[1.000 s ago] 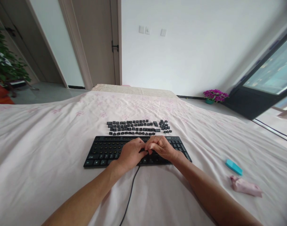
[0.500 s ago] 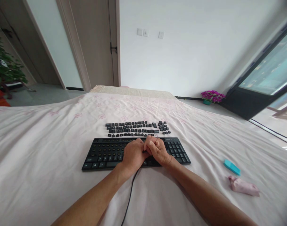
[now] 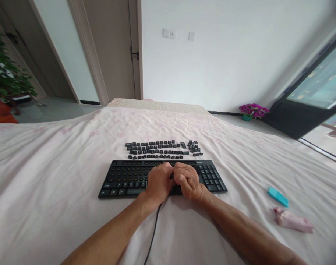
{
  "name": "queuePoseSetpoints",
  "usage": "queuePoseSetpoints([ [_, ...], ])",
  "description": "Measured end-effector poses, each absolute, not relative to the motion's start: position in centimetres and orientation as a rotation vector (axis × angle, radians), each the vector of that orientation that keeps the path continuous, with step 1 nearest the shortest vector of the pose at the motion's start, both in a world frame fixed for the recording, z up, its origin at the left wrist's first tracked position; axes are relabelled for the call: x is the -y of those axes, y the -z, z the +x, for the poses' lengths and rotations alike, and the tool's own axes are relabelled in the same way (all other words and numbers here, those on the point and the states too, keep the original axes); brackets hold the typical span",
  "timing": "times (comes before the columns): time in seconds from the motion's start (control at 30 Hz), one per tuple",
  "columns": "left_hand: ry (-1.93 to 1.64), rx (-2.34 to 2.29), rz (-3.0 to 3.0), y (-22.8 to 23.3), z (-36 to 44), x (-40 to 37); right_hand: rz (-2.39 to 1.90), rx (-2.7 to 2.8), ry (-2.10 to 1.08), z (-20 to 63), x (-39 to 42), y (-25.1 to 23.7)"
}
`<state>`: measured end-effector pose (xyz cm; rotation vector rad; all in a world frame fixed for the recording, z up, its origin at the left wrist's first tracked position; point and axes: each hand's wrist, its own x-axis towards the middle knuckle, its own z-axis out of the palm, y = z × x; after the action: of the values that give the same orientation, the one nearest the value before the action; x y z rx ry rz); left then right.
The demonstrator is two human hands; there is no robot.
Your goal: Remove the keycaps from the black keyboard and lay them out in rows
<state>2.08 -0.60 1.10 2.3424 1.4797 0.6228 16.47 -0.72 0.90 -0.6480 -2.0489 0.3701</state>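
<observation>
A black keyboard (image 3: 134, 191) lies on the bed, many of its keycaps off on the left and middle, the number pad at right still capped. Over its middle, my left hand (image 3: 160, 181) is closed, fingertips hidden against my other hand; whatever it grips cannot be made out. My right hand (image 3: 187, 180) is curled into a fist beside it, around a thin wire keycap puller whose wires are out of sight now. A small dark piece (image 3: 172, 176) shows between the hands. Removed keycaps (image 3: 156, 151) lie in rows behind the keyboard, with a looser cluster (image 3: 194, 147) at the right.
The keyboard cable (image 3: 154, 235) runs toward me between my forearms. To the right on the pale flowered sheet (image 3: 60, 176) lie a turquoise flat object (image 3: 278, 197) and a crumpled pink cloth (image 3: 293, 221). Purple flowers (image 3: 253, 110) stand on the floor beyond the bed.
The view has shifted slightly. Both hands stay together over the keyboard; my right hand has turned a little, and the thin wires that stuck out beyond it are hidden now.
</observation>
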Motion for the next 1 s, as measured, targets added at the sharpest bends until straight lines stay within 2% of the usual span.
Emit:
queuePoseSetpoints([
  [0.13,-0.622,-1.510,2.308,-0.6,2.1,0.4,-0.643,2.067,-0.357,16.0,0.9,-1.3],
  [0.33,-0.731,-1.411,2.226,-0.6,2.0,0.5,-0.777,1.720,-0.516,16.3,1.0,-2.9],
  [0.53,-0.916,-1.305,1.874,-0.7,1.4,-0.3,-1.170,1.779,-0.637,18.2,-0.8,-5.9],
  [0.77,-1.028,-1.202,1.735,-0.3,0.9,-1.0,-1.332,2.175,-0.484,18.8,-1.4,-5.2],
  [1.0,-1.109,-1.211,1.641,-0.1,1.2,-1.0,-1.497,2.221,-0.366,17.9,-0.6,-5.7],
])
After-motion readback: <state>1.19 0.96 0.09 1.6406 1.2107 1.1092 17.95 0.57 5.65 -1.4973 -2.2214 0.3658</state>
